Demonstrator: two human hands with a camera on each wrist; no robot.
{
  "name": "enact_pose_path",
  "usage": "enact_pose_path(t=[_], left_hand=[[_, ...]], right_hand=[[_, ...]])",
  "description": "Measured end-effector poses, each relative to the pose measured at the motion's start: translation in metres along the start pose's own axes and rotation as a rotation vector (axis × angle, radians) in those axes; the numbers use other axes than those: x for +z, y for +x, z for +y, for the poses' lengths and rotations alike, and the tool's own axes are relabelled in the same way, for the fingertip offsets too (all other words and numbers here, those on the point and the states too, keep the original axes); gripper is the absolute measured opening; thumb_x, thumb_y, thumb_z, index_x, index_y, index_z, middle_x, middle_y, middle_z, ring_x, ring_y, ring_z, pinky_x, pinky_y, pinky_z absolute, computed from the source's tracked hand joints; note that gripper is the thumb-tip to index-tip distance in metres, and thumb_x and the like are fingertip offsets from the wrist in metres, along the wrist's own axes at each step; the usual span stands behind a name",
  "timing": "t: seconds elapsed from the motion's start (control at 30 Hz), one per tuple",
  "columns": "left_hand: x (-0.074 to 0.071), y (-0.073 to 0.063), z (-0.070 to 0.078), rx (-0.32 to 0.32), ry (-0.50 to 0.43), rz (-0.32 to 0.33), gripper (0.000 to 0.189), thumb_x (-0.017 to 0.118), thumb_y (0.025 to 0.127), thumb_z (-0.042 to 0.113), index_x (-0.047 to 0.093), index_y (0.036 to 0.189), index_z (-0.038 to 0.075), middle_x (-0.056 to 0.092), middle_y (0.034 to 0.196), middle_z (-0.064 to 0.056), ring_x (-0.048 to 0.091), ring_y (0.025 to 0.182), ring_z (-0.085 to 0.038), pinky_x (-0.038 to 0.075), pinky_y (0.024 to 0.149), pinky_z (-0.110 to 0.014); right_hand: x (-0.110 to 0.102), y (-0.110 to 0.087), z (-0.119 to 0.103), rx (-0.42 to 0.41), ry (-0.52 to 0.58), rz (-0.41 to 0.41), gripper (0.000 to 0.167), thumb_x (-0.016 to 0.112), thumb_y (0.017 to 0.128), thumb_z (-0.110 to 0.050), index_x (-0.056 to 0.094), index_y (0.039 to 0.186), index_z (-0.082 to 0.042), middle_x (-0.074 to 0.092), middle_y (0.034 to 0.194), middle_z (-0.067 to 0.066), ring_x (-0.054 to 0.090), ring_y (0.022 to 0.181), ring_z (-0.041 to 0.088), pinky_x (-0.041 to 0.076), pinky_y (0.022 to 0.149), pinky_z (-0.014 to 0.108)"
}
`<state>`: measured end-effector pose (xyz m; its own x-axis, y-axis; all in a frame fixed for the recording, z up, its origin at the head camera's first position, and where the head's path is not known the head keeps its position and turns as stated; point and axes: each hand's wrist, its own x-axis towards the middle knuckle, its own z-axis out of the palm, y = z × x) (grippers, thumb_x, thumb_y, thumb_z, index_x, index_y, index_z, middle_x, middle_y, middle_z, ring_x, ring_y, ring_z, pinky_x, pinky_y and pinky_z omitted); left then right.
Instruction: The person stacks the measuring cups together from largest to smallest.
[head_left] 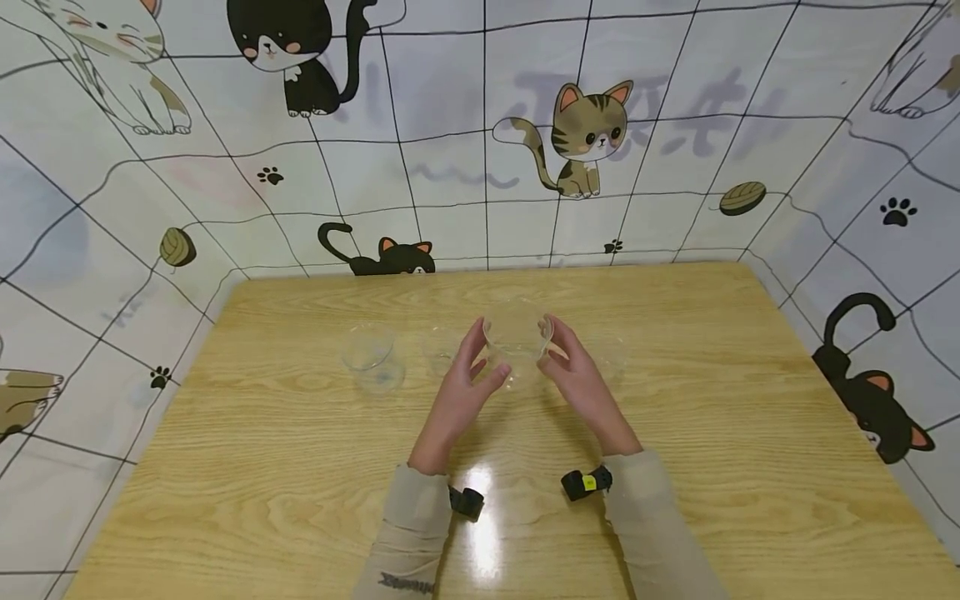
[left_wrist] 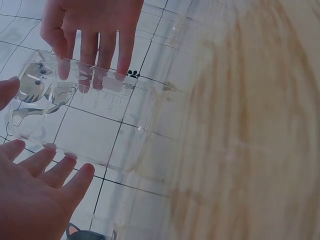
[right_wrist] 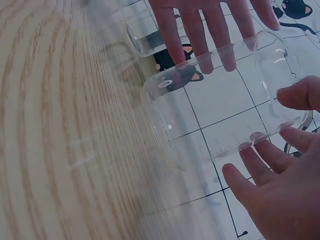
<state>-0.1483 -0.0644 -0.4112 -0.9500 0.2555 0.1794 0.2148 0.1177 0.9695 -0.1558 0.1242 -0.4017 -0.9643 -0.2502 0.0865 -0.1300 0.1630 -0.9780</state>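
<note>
A clear glass beaker (head_left: 517, 333) with printed graduation marks stands upright between both hands. My left hand (head_left: 461, 396) is at its left side; in the left wrist view that hand's fingers (left_wrist: 77, 182) are fairly straight, tips at the glass. Opposite, my right hand (head_left: 585, 387) has its extended fingers (right_wrist: 257, 165) along the other wall. Both thumbs are on the near side by the rim. The beaker (right_wrist: 215, 110) has its base close to the tabletop; whether it touches the wood I cannot tell. Nothing shows inside it.
Another clear glass vessel (head_left: 371, 358) stands to the left on the wooden table (head_left: 300, 500). Faint transparent glassware (head_left: 438, 342) appears behind my left hand, and more glassware (head_left: 611, 354) right of my right hand. A cat-patterned wall (head_left: 450, 183) closes off the back.
</note>
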Motion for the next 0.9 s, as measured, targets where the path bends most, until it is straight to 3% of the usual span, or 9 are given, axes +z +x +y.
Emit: enact_pose_path(t=[0.2,0.5,0.8,0.9], left_hand=[[-0.001,-0.002,-0.003,0.007,0.015,-0.015,0.07,0.056,0.088,0.017,0.014,0.144,0.017,0.018,0.147,-0.006,0.019,0.132,-0.023,0.023,0.101,-0.048],[0.0,-0.002,-0.002,-0.008,0.034,-0.027,0.071,0.059,0.087,0.018,0.015,0.143,0.018,0.019,0.146,-0.005,0.019,0.132,-0.024,0.023,0.102,-0.047],[-0.001,-0.003,-0.002,-0.017,0.032,-0.025,0.069,0.059,0.087,0.02,0.018,0.142,0.013,0.023,0.144,-0.007,0.023,0.131,-0.023,0.023,0.101,-0.049],[-0.003,-0.003,-0.002,-0.027,0.015,-0.035,0.07,0.06,0.086,0.021,0.019,0.142,0.013,0.025,0.144,-0.007,0.024,0.13,-0.024,0.023,0.101,-0.049]], right_hand=[[-0.001,0.002,0.009,0.013,0.009,-0.014,0.066,0.057,0.087,-0.013,0.02,0.142,-0.015,0.022,0.143,0.01,0.021,0.13,0.028,0.024,0.101,0.049],[-0.006,0.009,0.032,0.049,-0.076,-0.029,0.081,0.07,0.075,-0.038,0.021,0.14,-0.032,0.018,0.142,-0.001,0.023,0.128,0.026,0.028,0.099,0.046],[-0.006,0.011,0.034,0.004,0.02,-0.073,0.081,0.071,0.077,-0.024,0.02,0.139,-0.019,0.027,0.143,0.001,0.022,0.131,0.014,0.022,0.104,0.04],[-0.006,0.011,0.033,0.008,0.008,-0.079,0.083,0.072,0.076,-0.025,0.019,0.14,-0.021,0.03,0.141,0.0,0.025,0.129,0.013,0.023,0.103,0.041]])
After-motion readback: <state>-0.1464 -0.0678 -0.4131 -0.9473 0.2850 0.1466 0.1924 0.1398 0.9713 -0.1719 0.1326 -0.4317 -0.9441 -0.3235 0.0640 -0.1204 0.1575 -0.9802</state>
